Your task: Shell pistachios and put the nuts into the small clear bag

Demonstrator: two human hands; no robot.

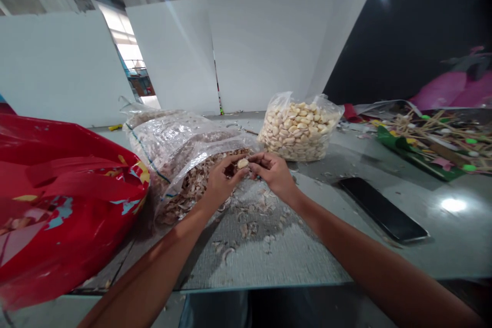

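Note:
My left hand (224, 177) pinches a pale, cream-coloured seed (243, 163) between thumb and fingertips. It could be a nut or a large bean; its kind is unclear. Close against the seed's right side, my right hand (273, 174) has its thumb and fingers pressed together; whatever is between them is too small to make out. Just behind and left of the hands, a clear plastic bag (207, 141) lies on its side, its mouth full of brown, papery husks (196, 177). Behind my right hand stands a clear bag of similar pale seeds (298, 130).
Loose peel scraps (249, 225) lie on the grey table (307, 261) below my hands. A large red plastic bag (103, 205) takes up the left side. On the right are a black phone (384, 208) and a pile of thin sticks and coloured bits (442, 136).

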